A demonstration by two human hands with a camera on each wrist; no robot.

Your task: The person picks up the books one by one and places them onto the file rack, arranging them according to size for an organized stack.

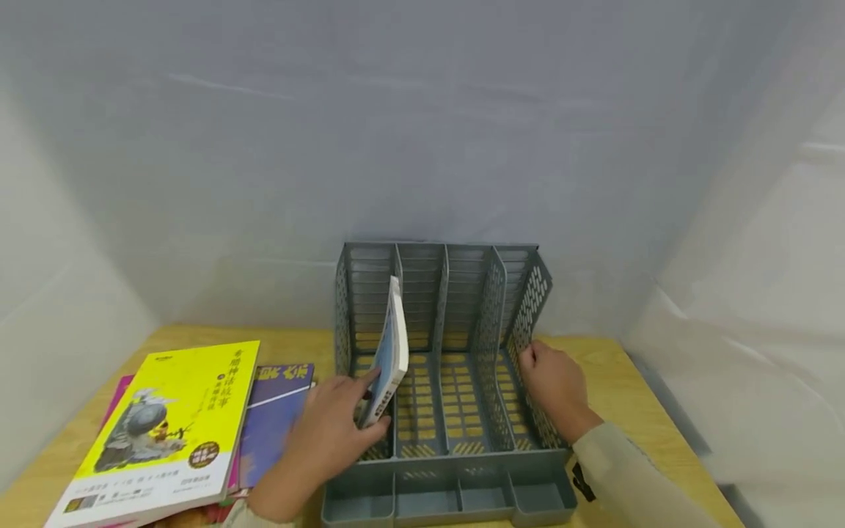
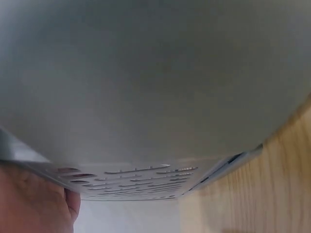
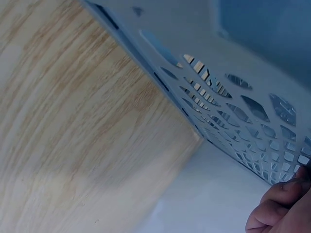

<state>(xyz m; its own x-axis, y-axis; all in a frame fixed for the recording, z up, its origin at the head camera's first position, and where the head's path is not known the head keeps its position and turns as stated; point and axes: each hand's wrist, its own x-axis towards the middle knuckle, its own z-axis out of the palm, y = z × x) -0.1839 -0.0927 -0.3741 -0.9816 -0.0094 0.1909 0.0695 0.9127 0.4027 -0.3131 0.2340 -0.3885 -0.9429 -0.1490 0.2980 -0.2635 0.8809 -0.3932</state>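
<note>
My left hand pinches a thin, pale-spined book with a bluish cover. The book stands nearly upright, tilted, at the leftmost slot of a grey file organizer. Whether its lower edge touches the slot's floor I cannot tell. On the other side, my right hand grips the organizer's perforated right wall. In the right wrist view its curled fingers meet that wall's edge. The left wrist view shows part of my left hand beside the perforated left wall; the book is hidden there.
Left of the organizer lies a stack of books, a yellow book on top and a purple book partly under it. Small open trays line the organizer's front. Pale sheeting rises behind the wooden table.
</note>
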